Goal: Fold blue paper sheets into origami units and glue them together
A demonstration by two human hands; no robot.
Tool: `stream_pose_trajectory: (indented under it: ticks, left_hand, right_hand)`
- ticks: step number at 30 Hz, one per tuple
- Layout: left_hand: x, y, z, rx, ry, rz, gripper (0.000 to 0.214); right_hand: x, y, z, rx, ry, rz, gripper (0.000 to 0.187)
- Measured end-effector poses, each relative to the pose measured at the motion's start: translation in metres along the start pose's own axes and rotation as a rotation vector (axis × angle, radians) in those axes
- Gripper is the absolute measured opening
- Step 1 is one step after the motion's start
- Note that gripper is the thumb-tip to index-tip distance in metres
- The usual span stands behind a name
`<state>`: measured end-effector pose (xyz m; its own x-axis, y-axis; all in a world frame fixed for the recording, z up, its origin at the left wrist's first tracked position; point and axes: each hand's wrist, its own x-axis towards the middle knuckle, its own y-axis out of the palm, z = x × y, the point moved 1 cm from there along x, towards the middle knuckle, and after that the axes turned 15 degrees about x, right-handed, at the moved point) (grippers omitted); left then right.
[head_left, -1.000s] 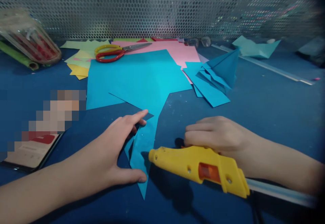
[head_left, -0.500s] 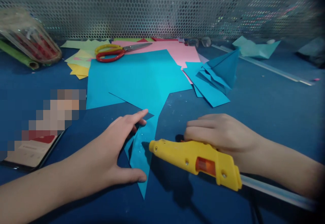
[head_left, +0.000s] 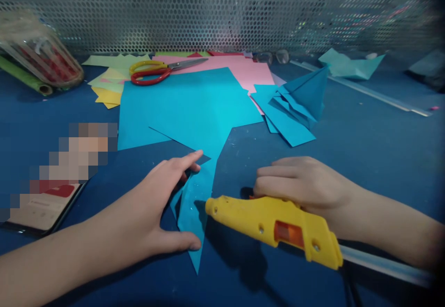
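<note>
My right hand (head_left: 302, 179) is wrapped round the handle of a yellow hot glue gun (head_left: 239, 214), which lies on its side in the air with a clear glue stick (head_left: 378, 263) coming out of its back. Its nozzle points left, close to a narrow folded piece of blue paper (head_left: 196, 205) with shiny specks on it. My left hand (head_left: 153, 200) rests on that piece with thumb and fingers apart, the thumb near its lower tip and the fingertips near its upper part. The piece's left edge is partly hidden by the hand.
Blue sheets (head_left: 181, 98) lie ahead, with red-and-yellow scissors (head_left: 156, 71) and pink paper (head_left: 255, 73) behind. Folded blue paper (head_left: 295, 107) and a pale green folded paper (head_left: 351, 66) are to the right. A phone (head_left: 45, 205) and a jar (head_left: 52, 54) stand left; mesh (head_left: 208, 10) closes the back.
The glue gun has shifted slightly right and down, its nozzle a little lower beside the blue paper. My left hand and the paper look unmoved.
</note>
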<state>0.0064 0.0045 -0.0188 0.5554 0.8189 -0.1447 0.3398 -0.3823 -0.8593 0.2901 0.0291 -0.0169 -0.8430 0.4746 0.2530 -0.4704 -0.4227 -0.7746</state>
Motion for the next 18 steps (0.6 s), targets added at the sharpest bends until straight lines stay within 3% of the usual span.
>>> stream_pose_trajectory:
  ticks: [6,13,16,18]
  left_hand:
    - [-0.002,-0.002,-0.001,-0.002,-0.034,0.027,0.101]
    - [-0.003,-0.003,-0.002,0.009,-0.027,0.000,0.100]
    - [-0.002,-0.003,-0.002,0.011,-0.027,-0.008,0.102]
    - [-0.002,-0.002,-0.002,0.005,-0.029,-0.007,0.103]
  right_hand:
    - [-0.005,-0.005,-0.007,-0.068,-0.011,-0.028,0.013]
    - [0.000,-0.020,-0.003,0.265,0.180,0.035,0.026]
    - [0.005,-0.023,0.000,0.313,0.262,0.149,0.028]
    - [0.006,-0.021,0.000,0.315,0.266,0.127,0.028]
